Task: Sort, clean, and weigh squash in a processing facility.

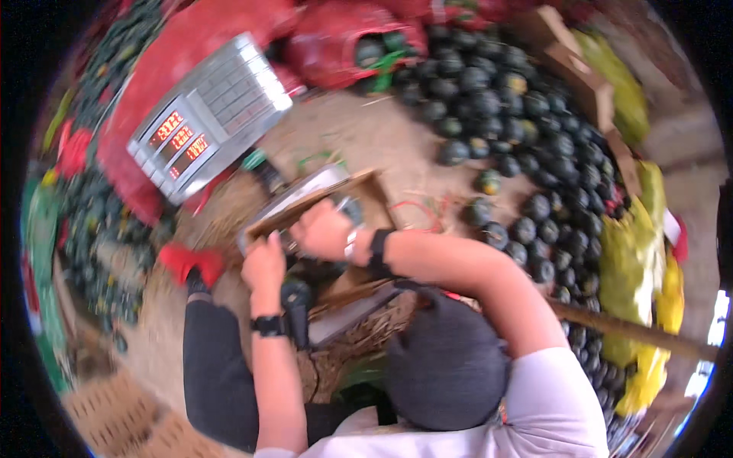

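An uncovered cardboard box (375,197) lies before me with dark green round fruits (350,210) inside. My left hand (264,266) is at the box's left rim, its fingers bent; blur hides whether they grip the rim. Over the box's inside, close by, is my right hand (325,232), its fingers curled downward above the fruits. What is under those fingers cannot be seen. I wear a black band on each wrist and a pale bracelet on the right one. A black handled object (296,309) lies beside my left wrist, at the box's near side.
Beyond the box stands a digital scale (223,109) with lit red figures. A large pile of dark green round fruits (487,97) spreads at the right, beside yellow-green sacks (624,275). Red mesh sacks (338,46) lie at the back, more fruits (100,229) at the left.
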Demonstrator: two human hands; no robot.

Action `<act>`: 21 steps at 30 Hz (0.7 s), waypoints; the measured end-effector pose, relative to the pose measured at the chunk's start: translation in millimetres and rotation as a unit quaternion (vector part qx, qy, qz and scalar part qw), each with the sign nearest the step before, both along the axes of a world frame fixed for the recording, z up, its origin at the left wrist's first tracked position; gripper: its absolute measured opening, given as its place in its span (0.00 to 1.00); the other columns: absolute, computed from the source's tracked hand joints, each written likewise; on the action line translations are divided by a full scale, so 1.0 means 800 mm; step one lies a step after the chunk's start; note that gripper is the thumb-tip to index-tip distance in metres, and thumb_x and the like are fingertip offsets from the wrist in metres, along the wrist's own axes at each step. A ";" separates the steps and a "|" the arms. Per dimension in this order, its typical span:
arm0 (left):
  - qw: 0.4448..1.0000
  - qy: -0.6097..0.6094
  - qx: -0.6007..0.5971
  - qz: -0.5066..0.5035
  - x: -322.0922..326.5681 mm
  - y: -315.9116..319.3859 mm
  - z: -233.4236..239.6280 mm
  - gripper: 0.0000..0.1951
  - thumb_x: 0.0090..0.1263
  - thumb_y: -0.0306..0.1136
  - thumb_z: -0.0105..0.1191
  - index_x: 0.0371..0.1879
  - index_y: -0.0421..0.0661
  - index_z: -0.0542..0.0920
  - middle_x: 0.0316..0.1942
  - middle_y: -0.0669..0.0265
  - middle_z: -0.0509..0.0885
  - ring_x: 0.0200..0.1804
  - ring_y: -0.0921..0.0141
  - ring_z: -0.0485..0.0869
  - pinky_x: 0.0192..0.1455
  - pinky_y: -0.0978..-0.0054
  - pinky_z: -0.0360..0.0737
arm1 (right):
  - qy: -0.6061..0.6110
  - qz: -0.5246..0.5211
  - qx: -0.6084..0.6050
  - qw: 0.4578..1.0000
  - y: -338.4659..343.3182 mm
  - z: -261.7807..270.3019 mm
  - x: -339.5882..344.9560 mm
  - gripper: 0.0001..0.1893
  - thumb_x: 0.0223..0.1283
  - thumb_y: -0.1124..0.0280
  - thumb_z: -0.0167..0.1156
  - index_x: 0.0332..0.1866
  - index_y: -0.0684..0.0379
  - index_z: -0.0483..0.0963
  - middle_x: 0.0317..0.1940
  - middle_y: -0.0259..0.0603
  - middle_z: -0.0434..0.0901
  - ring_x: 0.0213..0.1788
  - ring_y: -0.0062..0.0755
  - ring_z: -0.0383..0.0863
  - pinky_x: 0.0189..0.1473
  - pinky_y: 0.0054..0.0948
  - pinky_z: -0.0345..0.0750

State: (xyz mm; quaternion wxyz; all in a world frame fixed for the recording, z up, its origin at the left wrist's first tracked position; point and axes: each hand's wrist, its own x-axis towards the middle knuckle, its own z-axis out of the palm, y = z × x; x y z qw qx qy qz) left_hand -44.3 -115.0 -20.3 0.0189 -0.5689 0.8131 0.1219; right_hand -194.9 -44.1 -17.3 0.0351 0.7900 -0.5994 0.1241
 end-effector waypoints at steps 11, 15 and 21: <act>0.964 0.124 -0.191 -0.139 0.043 -0.018 -0.047 0.07 0.64 0.28 0.46 0.31 0.38 0.77 0.31 0.51 0.79 0.33 0.54 0.79 0.35 0.62 0.76 | -0.214 -0.218 0.088 0.948 0.100 0.040 -0.072 0.18 0.37 0.69 0.61 0.40 0.58 0.73 0.31 0.48 0.77 0.37 0.49 0.77 0.40 0.41 0.74; 0.965 0.231 -0.120 0.022 0.085 -0.007 -0.007 0.06 0.62 0.28 0.47 0.29 0.40 0.78 0.29 0.55 0.80 0.32 0.58 0.79 0.38 0.66 0.75 | -0.245 -0.474 0.042 0.844 0.229 -0.002 -0.143 0.16 0.38 0.67 0.63 0.35 0.61 0.73 0.32 0.50 0.77 0.37 0.50 0.77 0.41 0.42 0.74; 0.964 -0.167 0.208 -0.008 0.141 0.031 -0.001 0.26 0.46 0.41 0.64 0.47 0.48 0.79 0.40 0.57 0.82 0.45 0.61 0.80 0.51 0.67 0.74 | -0.129 -0.596 0.208 0.764 0.381 -0.115 -0.128 0.42 0.29 0.47 0.70 0.56 0.54 0.66 0.40 0.49 0.72 0.44 0.49 0.73 0.45 0.45 0.68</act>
